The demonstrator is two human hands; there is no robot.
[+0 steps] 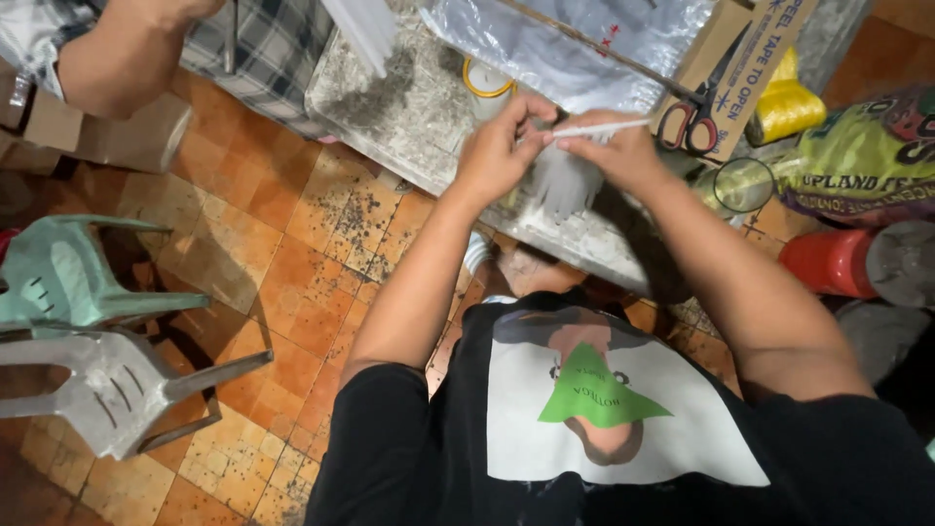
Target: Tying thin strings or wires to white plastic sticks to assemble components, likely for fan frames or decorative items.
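A black T-shirt [623,429] with a pale printed panel fills the bottom of the view, nearest the camera, and both bare forearms reach up from it. Between the hands is a thin white stick [599,128], lying nearly level and pointing right. The left hand [497,146] pinches its near end with fingertips closed together; the right hand [614,151] closes over the middle from above, with the tip poking out past its knuckles. Below the hands hangs a limp, translucent plastic bag [565,185]; which hand grips it I cannot tell.

Just beyond the hands lies a shallow tray [409,107] of grey, crumbly material, with a yellow-rimmed cup [487,83] standing in it. Clear plastic sheeting [575,44] lies further back. To the right, red-handled scissors [691,122] rest on a brown cardboard box [750,58], near a yellow ball of twine [784,102], a green printed sack [857,156] and a red container [828,261]. At left, on the orange tiled floor [282,263], stand two plastic chairs [88,331]. Another person's arm [127,54] shows at top left.
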